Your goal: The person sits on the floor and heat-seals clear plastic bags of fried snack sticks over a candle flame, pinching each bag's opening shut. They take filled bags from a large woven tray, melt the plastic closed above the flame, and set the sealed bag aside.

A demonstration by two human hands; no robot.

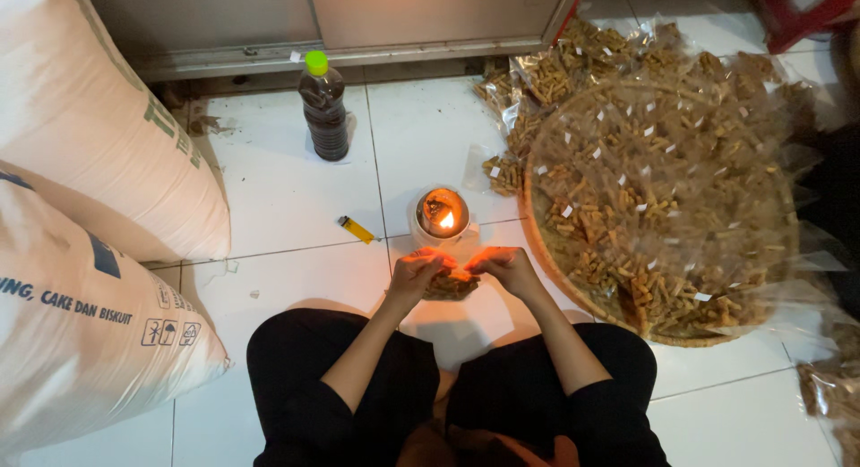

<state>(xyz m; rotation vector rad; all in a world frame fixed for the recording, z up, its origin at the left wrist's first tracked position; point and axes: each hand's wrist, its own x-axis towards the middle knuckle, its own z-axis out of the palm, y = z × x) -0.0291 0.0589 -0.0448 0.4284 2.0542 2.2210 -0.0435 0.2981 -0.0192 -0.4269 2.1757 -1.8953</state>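
Two big white woven sacks (85,207) bulge against my left side, one stacked behind the other, resting on the white tiled floor (287,189) where I sit cross-legged in black clothes. To my right lies a wide round woven bamboo tray (537,243), heaped with small clear plastic packets of brown stick snacks (663,189); more of those packets spill over the tiles beyond its far rim, up towards the grey cabinet base (313,19) along the wall. Near that cabinet stands a plastic bottle of dark liquid with a green cap (323,108), upright and well apart from my hands. Straight ahead of me, just beyond my fingers, sits a small round metal tin holding a lit flame (442,212), its glow orange on my skin. A little yellow lighter (356,229) lies flat on the tile to the left of the tin.

My left hand (417,274) and my right hand (503,268) meet in front of my knees, both curled closed with fingertips pinched on one clear plastic packet of brown snacks (451,285), which hangs between them just short of the flame and above the floor.
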